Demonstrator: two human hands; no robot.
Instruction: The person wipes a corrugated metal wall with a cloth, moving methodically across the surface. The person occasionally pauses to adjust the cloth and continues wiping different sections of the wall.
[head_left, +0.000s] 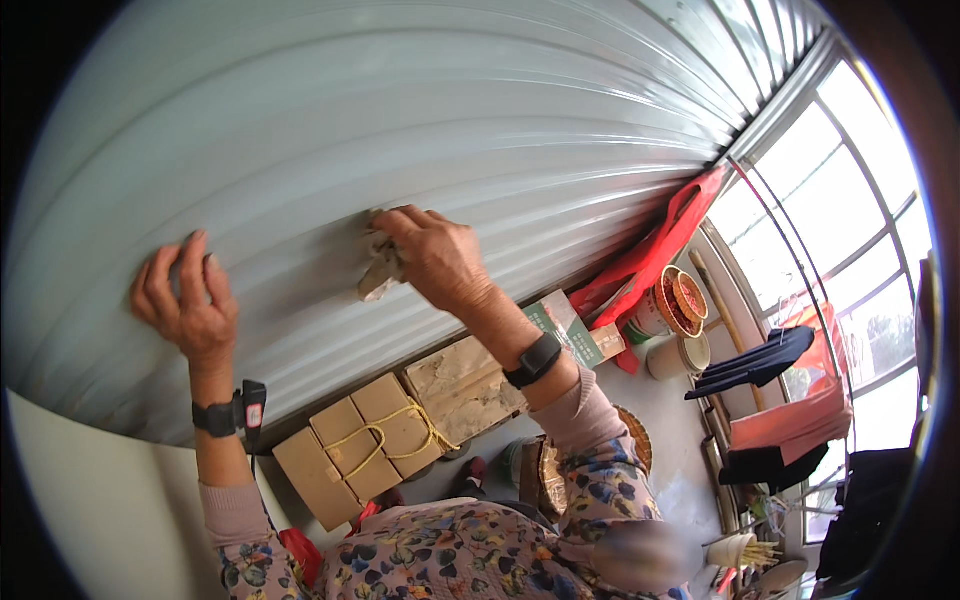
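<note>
A ribbed, pale metal wall panel (300, 150) fills the upper left of the view. My right hand (439, 255) grips a crumpled, dirty cloth (381, 266) and presses it against the panel. To its left, my left hand (184, 300) rests against the same panel, fingers apart and slightly bent, holding nothing. Both wrists wear black bands. A dark, smudgy area lies on the panel between the hands.
Below the panel stand cardboard boxes (360, 442) with yellow rope and a worn board-like box (465, 382). Red cloth (637, 255), wicker baskets (667, 300) and a white bucket (679, 356) are at right. Clothes (757, 360) hang by the windows. A pale surface (97, 510) borders the lower left.
</note>
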